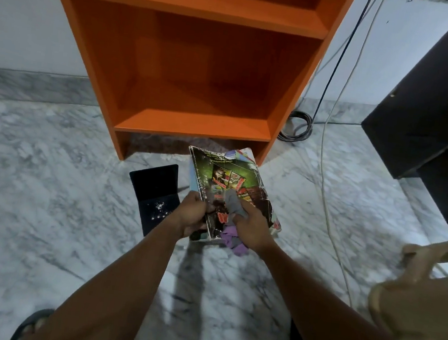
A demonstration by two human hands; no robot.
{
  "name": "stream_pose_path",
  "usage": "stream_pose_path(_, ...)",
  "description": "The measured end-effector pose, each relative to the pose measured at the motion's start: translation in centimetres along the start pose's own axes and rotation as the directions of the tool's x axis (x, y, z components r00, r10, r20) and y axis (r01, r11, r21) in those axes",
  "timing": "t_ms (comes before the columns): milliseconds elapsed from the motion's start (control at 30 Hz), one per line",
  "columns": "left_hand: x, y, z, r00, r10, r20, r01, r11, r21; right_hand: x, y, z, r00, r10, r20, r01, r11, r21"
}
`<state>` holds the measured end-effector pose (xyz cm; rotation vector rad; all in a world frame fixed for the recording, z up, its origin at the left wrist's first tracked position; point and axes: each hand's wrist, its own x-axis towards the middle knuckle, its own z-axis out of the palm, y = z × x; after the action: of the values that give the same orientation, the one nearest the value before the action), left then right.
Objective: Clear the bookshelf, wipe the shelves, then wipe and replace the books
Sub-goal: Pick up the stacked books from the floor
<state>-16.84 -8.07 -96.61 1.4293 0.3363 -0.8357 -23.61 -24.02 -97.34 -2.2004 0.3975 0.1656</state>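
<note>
An orange bookshelf [200,2] stands against the wall with bare shelves. In front of it, above the marble floor, my left hand [193,214] grips the near left edge of a worn book with a dark green and black cover [230,179]. My right hand [252,225] holds a grey and purple cloth [229,235] bunched against the book's cover. More books lie under the held one; only their pale edges [243,154] show.
A black notebook [156,195] lies on the floor left of the books. Cables [329,167] trail across the floor at the right, coiled beside the shelf. A black cabinet [440,114] stands far right. A tan object [428,308] fills the lower right.
</note>
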Motion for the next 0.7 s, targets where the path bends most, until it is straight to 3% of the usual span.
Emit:
stream_pose_path(100, -2.5, 1.8, -0.6, 0.991, 0.104, 0.084, -0.105, 0.994, 0.01, -0.8, -0.7, 0.8, 0.974, -0.224, 0.035, 0.224, 0.974, -0.004)
stream_pose_path(167, -4.1, 2.9, -1.4, 0.982, 0.152, 0.116, -0.164, 0.98, 0.109, -1.3, -2.1, 1.3, 0.951, -0.305, 0.046, 0.307, 0.951, -0.039)
stream_pose_path(300, -6.8, 4.9, -2.6, 0.961, 0.153, 0.23, -0.206, 0.952, 0.227, -1.1, -6.8, 0.9, 0.919, -0.372, -0.133, 0.376, 0.927, 0.006)
stream_pose_path(433, -10.5, 6.1, -3.5, 0.942, 0.13, 0.311, -0.228, 0.925, 0.305, 1.1, -10.2, -0.8, 0.891, -0.357, -0.279, 0.38, 0.924, 0.031)
stream_pose_path(567, -13.0, 6.4, -4.0, 0.914, 0.145, 0.38, -0.262, 0.924, 0.278, 2.7, -10.7, -2.2, 0.906, -0.173, -0.386, 0.239, 0.962, 0.129)
stream_pose_path(633, -14.0, 6.5, -3.9, 0.891, 0.175, 0.418, -0.29, 0.929, 0.229, 3.1, -9.2, -2.0, 0.943, -0.086, -0.322, 0.164, 0.961, 0.222)
stream_pose_path(700, -14.7, 6.9, -3.4, 0.867, 0.227, 0.443, -0.329, 0.929, 0.169, 3.0, -6.5, -1.2, 0.993, -0.01, -0.114, 0.049, 0.935, 0.351)
